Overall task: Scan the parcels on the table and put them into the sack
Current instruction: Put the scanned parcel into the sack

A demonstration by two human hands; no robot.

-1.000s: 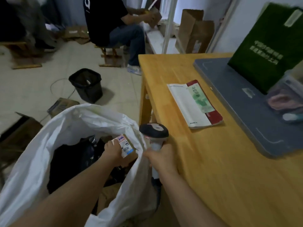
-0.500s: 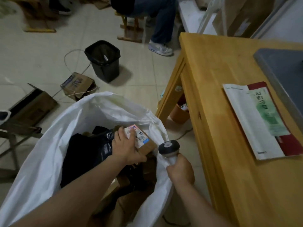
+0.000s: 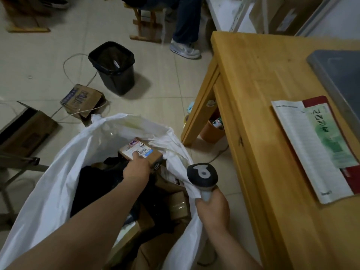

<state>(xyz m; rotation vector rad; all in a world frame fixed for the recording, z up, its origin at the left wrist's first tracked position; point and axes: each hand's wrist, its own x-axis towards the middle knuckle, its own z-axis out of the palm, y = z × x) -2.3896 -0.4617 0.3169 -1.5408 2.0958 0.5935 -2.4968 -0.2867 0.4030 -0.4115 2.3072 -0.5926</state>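
I see my left grip (image 3: 136, 169) holding the labelled parcel (image 3: 145, 148) over other boxes inside the open sack (image 3: 56, 172); my right grip (image 3: 213, 210) clutches the scanner (image 3: 202, 175) and the sack's rim.

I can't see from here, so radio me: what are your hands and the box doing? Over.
Left hand grips small brown cardboard parcel, inside white plastic sack mouth. Right hand grips black-and-grey handheld scanner. Nothing blocking.

I see a black bin (image 3: 112, 69) at 11 o'clock, a crushed carton (image 3: 81, 100) near it, and an open book (image 3: 292, 145) at 3.
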